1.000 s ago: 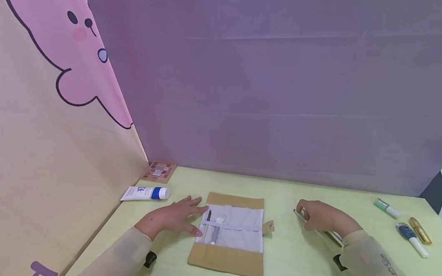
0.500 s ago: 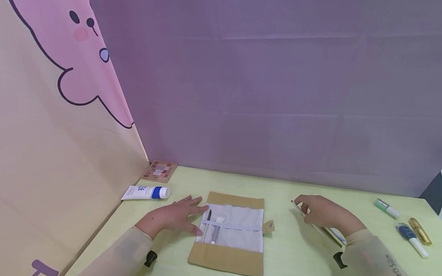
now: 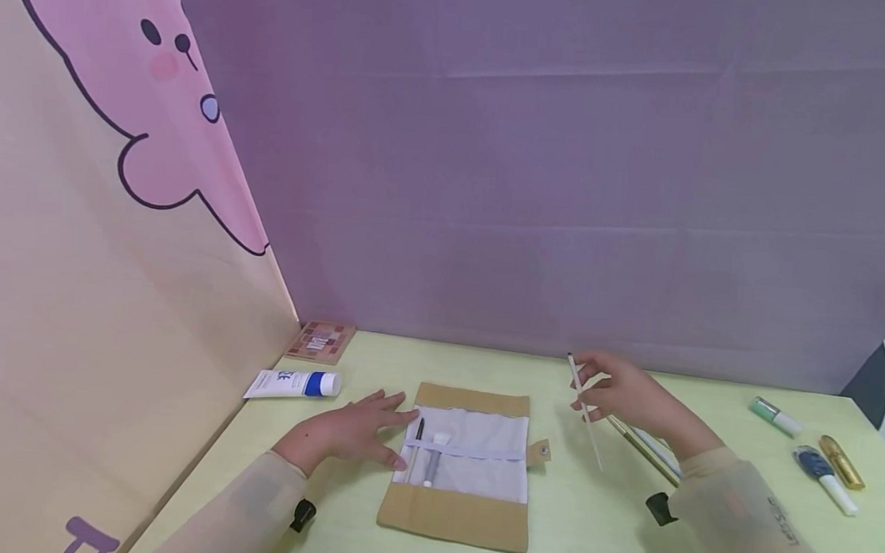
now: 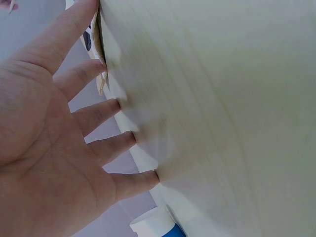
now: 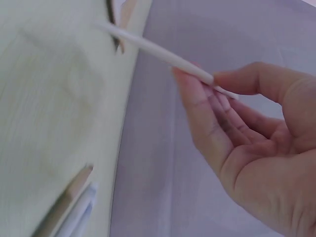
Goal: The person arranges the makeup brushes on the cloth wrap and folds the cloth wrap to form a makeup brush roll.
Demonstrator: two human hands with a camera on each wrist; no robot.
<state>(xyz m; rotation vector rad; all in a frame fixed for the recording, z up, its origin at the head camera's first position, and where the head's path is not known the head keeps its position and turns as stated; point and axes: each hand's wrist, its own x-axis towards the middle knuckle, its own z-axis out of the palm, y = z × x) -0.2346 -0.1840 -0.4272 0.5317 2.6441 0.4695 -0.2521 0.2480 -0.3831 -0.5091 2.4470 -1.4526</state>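
My left hand [image 3: 352,435] has its fingers spread, with fingertips on the left edge of an unrolled tan pouch [image 3: 452,518]. In the left wrist view, those fingertips rest at the table surface. A black-tipped pencil [image 3: 416,442] and a grey-and-white brush-like item [image 3: 434,460] sit under the pouch's elastic band, at the left of its pale lining. To the right of the pouch, my right hand [image 3: 627,395] pinches a slim white pencil [image 5: 148,47] between thumb and fingers, raised and tilted, dark end up. Below that hand, a gold pencil [image 3: 647,454] and a white stick [image 3: 659,448] lie on the table.
A white-and-blue tube [image 3: 294,384] and a checkered palette [image 3: 320,342] lie at the back left. On the far right are a green-and-white tube [image 3: 775,417], a dark blue bottle with white cap [image 3: 826,480] and a gold tube [image 3: 842,462]. A purple curtain [image 3: 492,187] stands behind.
My right hand has lifted the white pencil up from the table beside the gold one, moving it back and left and tilting it steeper. The left hand has stayed in place.
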